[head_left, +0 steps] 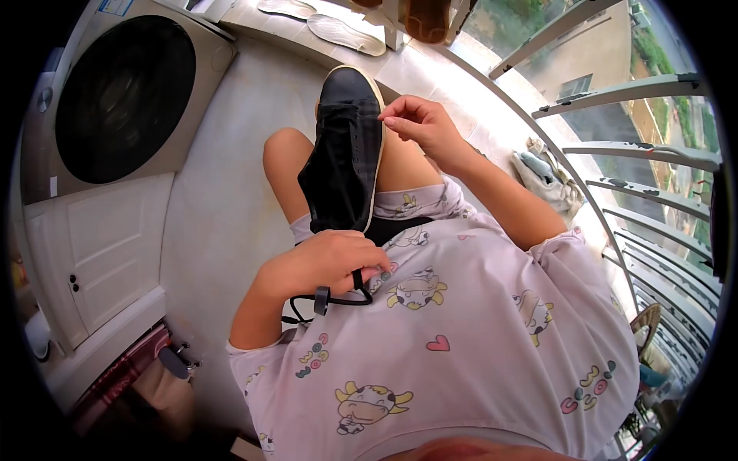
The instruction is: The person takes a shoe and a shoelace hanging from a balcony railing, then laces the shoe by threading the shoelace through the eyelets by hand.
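A black sneaker (338,177) with a pale sole edge lies lengthwise in front of my bent legs, toe pointing away. Along one side of its upper runs a row of eyelets. My left hand (327,261) is curled at the heel end and grips the shoe there; part of the heel is hidden behind it. A black cable (342,301) loops just under those fingers. Beside the shoe's right edge, near the eyelets, my right hand (421,129) has thumb and forefinger pinched together. Whatever lies between those fingertips is too small to make out.
A front-loading washing machine (127,100) stands at the left, above a white cabinet door (100,269). Two pale insoles (346,34) lie on the ledge at the top. White window bars (630,154) curve along the right, with a bundle of cloth (547,180) beside them.
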Tool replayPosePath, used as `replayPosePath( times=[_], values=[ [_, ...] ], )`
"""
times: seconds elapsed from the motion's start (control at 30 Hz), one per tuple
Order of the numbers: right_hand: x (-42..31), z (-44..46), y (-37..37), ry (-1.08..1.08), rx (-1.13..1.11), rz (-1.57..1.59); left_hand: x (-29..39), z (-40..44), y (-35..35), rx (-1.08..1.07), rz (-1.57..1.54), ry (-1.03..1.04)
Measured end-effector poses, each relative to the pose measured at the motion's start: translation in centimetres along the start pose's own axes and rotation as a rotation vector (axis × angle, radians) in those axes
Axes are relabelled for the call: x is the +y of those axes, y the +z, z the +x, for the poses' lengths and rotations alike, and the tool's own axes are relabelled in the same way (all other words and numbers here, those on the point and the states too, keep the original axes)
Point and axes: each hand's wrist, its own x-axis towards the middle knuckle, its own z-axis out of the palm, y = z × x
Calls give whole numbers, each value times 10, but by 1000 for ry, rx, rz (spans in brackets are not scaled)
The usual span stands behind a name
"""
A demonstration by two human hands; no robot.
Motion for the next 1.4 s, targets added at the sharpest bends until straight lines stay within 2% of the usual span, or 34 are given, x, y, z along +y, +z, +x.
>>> replayPosePath(
  times=[0.07, 0.13, 0.23, 0.33, 0.37, 0.43, 0.5, 0.67, 0.77, 0.87, 1.07, 1.17, 1.27, 1.37, 1.4],
  values=[
    [1, -9, 9, 5, -2, -158, -1, 0, 1, 4, 6, -2],
    [-16, -21, 27, -120, 19, -558, -1, 0, 3, 7, 15, -2],
    [-11, -22, 41, -326, 32, -942, 2, 2, 0, 6, 46, -24],
    [-8, -21, 37, -187, 68, -680, 4, -3, -7, 64, 128, -123],
    [-19, -23, 36, -11, 36, -677, 2, -7, -8, 123, 179, -168],
    [9, -21, 23, 12, 95, -366, 5, -12, -18, 163, 210, -333],
    [18, -24, 15, 76, 95, -113, 11, -17, -24, 181, 163, -405],
    [14, -33, 12, 126, 61, 137, 16, -30, -30, 210, 192, -471],
    [12, -35, 5, 144, 64, 214, 11, -45, -38, 472, 231, -519],
    [11, -37, 1, 150, 42, 244, 13, -54, -56, 692, 117, -740],
    [12, -35, 2, 163, 22, 298, 21, -39, -66, 622, 307, -461],
    [10, -36, -2, 152, 12, 244, 28, -40, -74, 481, 285, -488],
    [11, -37, -3, 152, -2, 251, 30, -27, -71, 716, 309, -315],
    [12, -37, -2, 147, -5, 254, 30, 7, -63, 779, 358, -150],
    [11, -37, 0, 144, -3, 254, 26, 24, -55, 741, 508, -242]
  ],
)
